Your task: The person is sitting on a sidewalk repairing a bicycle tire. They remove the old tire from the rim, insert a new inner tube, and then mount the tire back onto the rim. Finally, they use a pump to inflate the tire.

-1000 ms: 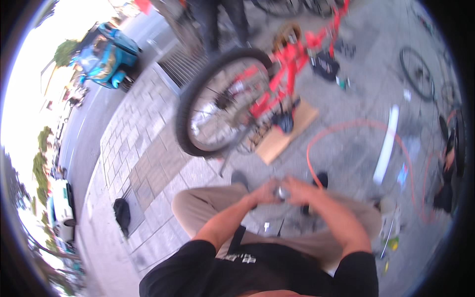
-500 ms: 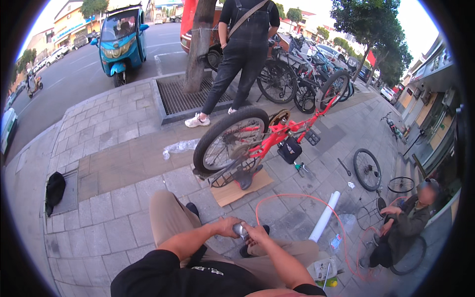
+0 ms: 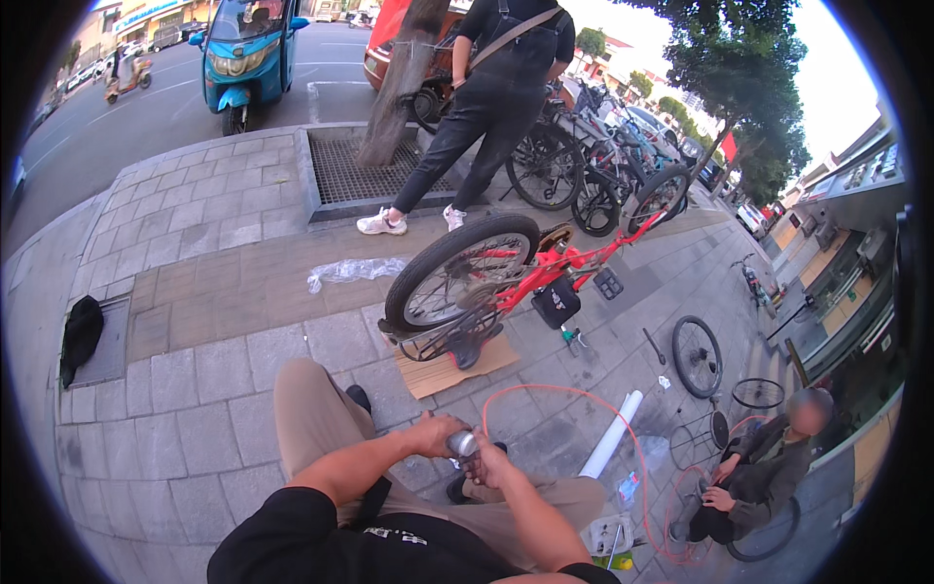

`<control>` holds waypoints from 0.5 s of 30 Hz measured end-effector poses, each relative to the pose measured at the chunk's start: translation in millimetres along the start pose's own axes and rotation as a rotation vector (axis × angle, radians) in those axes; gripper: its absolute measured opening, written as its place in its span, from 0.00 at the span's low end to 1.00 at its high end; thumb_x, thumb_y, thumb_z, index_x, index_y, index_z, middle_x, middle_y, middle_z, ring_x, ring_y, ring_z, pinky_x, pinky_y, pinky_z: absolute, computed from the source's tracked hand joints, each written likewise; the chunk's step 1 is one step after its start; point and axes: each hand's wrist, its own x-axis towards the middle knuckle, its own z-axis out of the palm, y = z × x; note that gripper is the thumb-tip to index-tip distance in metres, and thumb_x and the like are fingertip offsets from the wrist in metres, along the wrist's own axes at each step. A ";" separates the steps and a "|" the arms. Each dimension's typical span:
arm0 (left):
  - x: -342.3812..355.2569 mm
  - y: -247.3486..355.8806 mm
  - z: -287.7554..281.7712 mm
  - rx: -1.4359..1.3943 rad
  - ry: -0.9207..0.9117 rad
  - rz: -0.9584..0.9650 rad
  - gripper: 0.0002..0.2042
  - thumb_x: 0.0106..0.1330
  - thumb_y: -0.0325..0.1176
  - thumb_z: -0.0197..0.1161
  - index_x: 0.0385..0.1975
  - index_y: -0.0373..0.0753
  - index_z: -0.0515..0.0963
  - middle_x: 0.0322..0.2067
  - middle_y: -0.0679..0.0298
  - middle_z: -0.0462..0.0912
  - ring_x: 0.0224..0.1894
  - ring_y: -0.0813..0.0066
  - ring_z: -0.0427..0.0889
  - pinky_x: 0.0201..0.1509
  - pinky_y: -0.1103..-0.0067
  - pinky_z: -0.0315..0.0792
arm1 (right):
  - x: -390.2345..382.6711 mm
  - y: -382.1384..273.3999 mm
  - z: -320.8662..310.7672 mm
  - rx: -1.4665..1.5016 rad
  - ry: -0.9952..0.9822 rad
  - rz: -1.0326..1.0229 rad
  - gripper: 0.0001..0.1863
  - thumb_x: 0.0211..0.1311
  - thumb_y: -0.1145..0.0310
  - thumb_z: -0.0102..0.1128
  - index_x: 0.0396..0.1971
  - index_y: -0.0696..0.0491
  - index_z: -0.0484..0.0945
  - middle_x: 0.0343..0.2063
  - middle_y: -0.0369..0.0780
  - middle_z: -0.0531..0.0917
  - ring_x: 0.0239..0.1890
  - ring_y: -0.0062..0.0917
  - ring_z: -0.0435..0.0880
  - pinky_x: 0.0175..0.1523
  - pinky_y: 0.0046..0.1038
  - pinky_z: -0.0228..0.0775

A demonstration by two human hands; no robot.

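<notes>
Between my hands, in front of my lap, is a silver, rounded metal tool (image 3: 463, 445). My left hand (image 3: 434, 434) closes around its left side, and my right hand (image 3: 488, 463) grips it from the right. An orange hose (image 3: 545, 387) loops over the paving and reaches my right hand; where it joins the tool is hidden. Beyond my knees, a red bicycle (image 3: 530, 280) stands upside down. Its saddle (image 3: 474, 345) rests on a flat piece of cardboard (image 3: 438, 375), and its thick black tyre (image 3: 428, 255) is nearest me.
A white roll (image 3: 612, 434) lies to my right, near a seated person (image 3: 769, 477) and a loose wheel (image 3: 698, 356). Another person (image 3: 496, 97) stands behind the bicycle. Clear plastic (image 3: 355, 273) lies on the paving at left, with a black bag-like item (image 3: 83, 336) farther left.
The view has shifted slightly. My hands have turned the silver tool so its rounded end shows more. The seated person's hands have lowered, and the standing person's foot has shifted.
</notes>
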 end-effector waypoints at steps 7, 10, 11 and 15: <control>-3.7 -32.6 -0.5 -0.273 -0.012 0.066 0.39 0.53 0.46 0.81 0.69 0.48 0.78 0.63 0.56 0.84 0.68 0.51 0.79 0.62 0.36 0.68 | -18.8 -8.6 24.6 -0.911 0.340 -1.047 0.38 0.73 0.36 0.63 0.57 0.60 0.81 0.35 0.48 0.90 0.32 0.37 0.92 0.35 0.41 0.84; -11.4 -23.6 -3.0 -0.132 0.038 -0.032 0.39 0.54 0.46 0.80 0.69 0.49 0.77 0.63 0.58 0.84 0.68 0.52 0.79 0.62 0.37 0.67 | -10.6 -14.3 29.3 -0.525 0.219 -0.515 0.34 0.75 0.35 0.60 0.55 0.56 0.82 0.32 0.45 0.89 0.27 0.33 0.89 0.31 0.37 0.82; -14.8 -12.3 -9.5 -0.043 0.065 -0.074 0.39 0.54 0.47 0.80 0.69 0.49 0.77 0.63 0.58 0.84 0.68 0.53 0.79 0.63 0.38 0.67 | -5.6 -18.9 32.4 -0.240 0.148 -0.313 0.34 0.76 0.35 0.59 0.52 0.56 0.82 0.30 0.43 0.88 0.25 0.32 0.87 0.30 0.36 0.81; -14.5 -0.3 -18.0 0.184 0.099 -0.108 0.38 0.58 0.49 0.79 0.71 0.52 0.75 0.65 0.61 0.82 0.70 0.56 0.77 0.63 0.44 0.67 | -6.5 -27.3 37.7 0.085 -0.009 -0.122 0.38 0.75 0.29 0.56 0.43 0.57 0.82 0.26 0.42 0.86 0.23 0.29 0.84 0.27 0.32 0.77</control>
